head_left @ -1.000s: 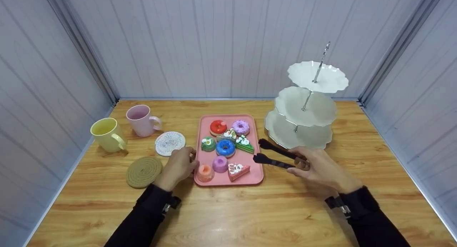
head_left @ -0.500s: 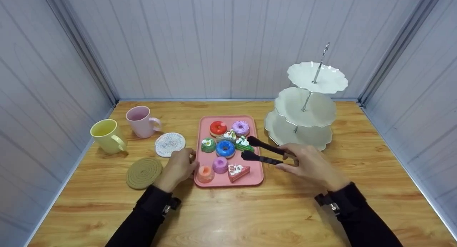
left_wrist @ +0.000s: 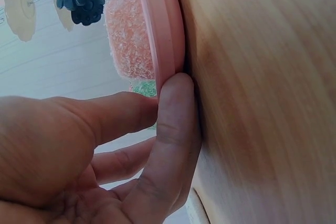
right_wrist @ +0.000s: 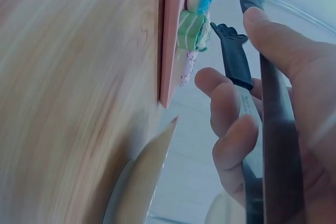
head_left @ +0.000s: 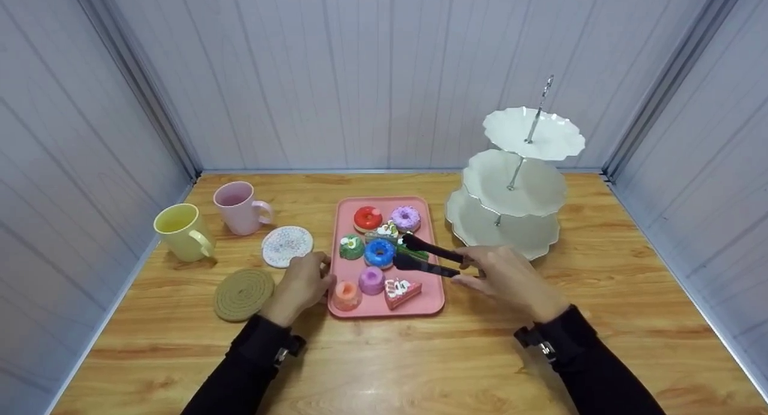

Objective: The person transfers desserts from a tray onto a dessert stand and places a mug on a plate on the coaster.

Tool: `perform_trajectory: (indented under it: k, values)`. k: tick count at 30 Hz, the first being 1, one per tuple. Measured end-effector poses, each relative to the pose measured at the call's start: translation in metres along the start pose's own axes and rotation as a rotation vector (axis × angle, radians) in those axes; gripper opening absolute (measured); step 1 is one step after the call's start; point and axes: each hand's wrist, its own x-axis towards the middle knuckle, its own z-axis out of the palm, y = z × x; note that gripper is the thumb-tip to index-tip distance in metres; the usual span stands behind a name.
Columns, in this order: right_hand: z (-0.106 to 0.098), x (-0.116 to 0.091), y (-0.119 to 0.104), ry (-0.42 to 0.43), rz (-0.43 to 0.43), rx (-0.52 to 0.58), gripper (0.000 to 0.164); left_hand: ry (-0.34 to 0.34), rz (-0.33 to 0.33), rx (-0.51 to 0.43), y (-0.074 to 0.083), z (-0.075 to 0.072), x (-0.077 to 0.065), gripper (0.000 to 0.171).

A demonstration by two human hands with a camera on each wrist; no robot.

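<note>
My left hand (head_left: 300,283) pinches the left rim of the pink tray (head_left: 432,301), thumb above and fingers along its outer side in the left wrist view. In my right hand (head_left: 501,277) are black tongs (head_left: 432,270), gripped with their two tips spread apart. Those tips hang over the tray's right half, overlapping the green cake slice (head_left: 417,250) and reaching the edge of the blue donut (head_left: 380,253). Below them lies a red cake slice (head_left: 402,292). A purple cake (head_left: 372,280) and an orange cake (head_left: 346,295) sit nearer my left hand.
A three-tier white stand (head_left: 510,181) rises behind my right hand. To the left are a yellow mug (head_left: 183,232), a pink mug (head_left: 240,208), a speckled coaster (head_left: 287,247) and a tan woven coaster (head_left: 243,295). Red (head_left: 367,219) and lilac donuts (head_left: 405,219) lie at the tray's back.
My right hand has moved left with the tongs, from beside the tray's right edge to over the green cake slice. My left hand stays at the tray's rim.
</note>
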Motion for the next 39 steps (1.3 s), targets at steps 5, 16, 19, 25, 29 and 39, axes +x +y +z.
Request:
perform_trajectory:
  k: [5, 16, 19, 25, 29, 39]
  values:
    - [0.006, 0.003, -0.003, 0.025, -0.050, -0.006, 0.047, -0.011, -0.013, 0.004, 0.002, 0.001, 0.000, 0.028]
    - [0.015, 0.008, -0.013, 0.013, 0.014, -0.021, 0.044, -0.011, -0.007, 0.020, 0.002, -0.001, 0.001, 0.025]
    - [0.017, 0.009, -0.014, 0.009, 0.024, -0.023, 0.043, -0.006, -0.006, 0.012, 0.003, -0.001, 0.001, 0.024]
    - [0.019, 0.012, -0.019, 0.017, 0.038, -0.020, 0.039, -0.008, -0.001, 0.035, 0.002, -0.001, 0.000, 0.024]
    - [0.021, 0.014, -0.020, 0.013, 0.054, -0.027, 0.038, -0.008, -0.008, 0.058, 0.002, -0.001, 0.000, 0.024]
    - [0.025, 0.019, -0.027, -0.007, 0.093, -0.051, 0.046, 0.003, 0.004, -0.005, -0.001, 0.002, 0.000, 0.024]
